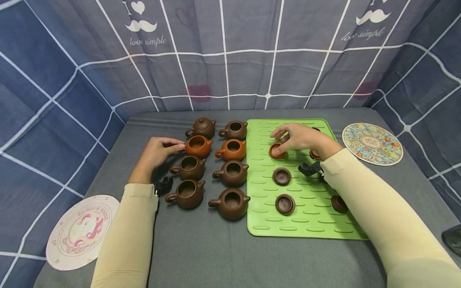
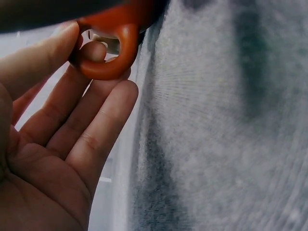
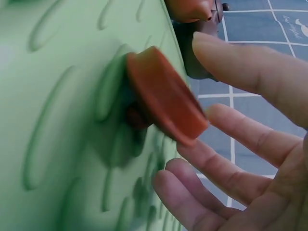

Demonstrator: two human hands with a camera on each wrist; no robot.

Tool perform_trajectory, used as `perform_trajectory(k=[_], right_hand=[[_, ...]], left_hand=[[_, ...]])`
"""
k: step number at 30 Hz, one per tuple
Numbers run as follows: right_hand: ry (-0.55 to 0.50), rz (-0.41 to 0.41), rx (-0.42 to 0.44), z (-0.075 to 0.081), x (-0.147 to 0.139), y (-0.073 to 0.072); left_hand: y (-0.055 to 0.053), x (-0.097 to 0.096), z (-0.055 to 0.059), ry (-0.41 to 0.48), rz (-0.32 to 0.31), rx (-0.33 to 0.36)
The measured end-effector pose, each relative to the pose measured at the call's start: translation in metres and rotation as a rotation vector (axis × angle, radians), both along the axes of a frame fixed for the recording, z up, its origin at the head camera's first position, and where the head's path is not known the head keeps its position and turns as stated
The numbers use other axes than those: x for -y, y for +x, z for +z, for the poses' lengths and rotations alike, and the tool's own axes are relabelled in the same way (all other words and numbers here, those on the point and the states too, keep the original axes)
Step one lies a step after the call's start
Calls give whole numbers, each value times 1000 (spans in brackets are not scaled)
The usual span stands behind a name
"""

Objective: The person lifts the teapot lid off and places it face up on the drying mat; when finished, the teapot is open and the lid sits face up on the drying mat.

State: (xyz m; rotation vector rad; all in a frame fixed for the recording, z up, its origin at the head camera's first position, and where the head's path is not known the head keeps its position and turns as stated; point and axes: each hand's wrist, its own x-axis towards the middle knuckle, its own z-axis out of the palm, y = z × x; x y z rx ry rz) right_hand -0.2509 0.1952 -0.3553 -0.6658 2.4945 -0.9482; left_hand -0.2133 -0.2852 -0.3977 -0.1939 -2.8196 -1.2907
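My left hand [image 1: 158, 154] pinches the handle [image 2: 128, 48] of an orange-brown clay teapot [image 1: 200, 152] between thumb and fingers. That teapot stands lidless in the left column of pots. Over the green mat [image 1: 264, 230], my right hand [image 1: 300, 138] reaches down around a small orange-brown lid [image 1: 273, 153], thumb and fingers spread. In the right wrist view this lid [image 3: 161, 91] lies upside down and tilted, knob against the mat. Fingertips are at its rim, while the thumb stays apart from it. A second orange-brown lidless teapot [image 1: 232, 152] stands in the right column.
Several dark brown lidless teapots [image 1: 232, 206] fill both columns; one at the back left [image 1: 203, 128] wears its lid. Dark lids [image 1: 282, 176] lie on the mat, some partly behind the right arm. Round patterned mats lie at left [image 1: 59, 250] and right [image 1: 372, 144].
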Motion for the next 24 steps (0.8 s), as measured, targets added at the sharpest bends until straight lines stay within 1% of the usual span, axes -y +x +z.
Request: perform_trajectory(k=[6,8,11,14,18,20,22,24], right_hand=[[18,25,-50,7,15,-10],[29,36,-77,9,23,-14],[52,54,-126,12,35,-23],[83,68,-176,17,51,-30],[113,80,-231,27,75,-37],[121,92,-249,33,88,-39],[126,103,-264,37,100,-42],[127,118,-285,40,114,-45]], left_hand=[[-1,2,7,-9,-46,31],[-2,3,12,-12,-54,38],[-5,4,21,-30,-47,43],[-14,3,31,-77,-56,62],[-29,-2,46,-179,-106,133],[-35,-5,54,-213,-123,162],[-41,-6,62,-227,-133,178],[-47,-7,68,-224,-133,173]])
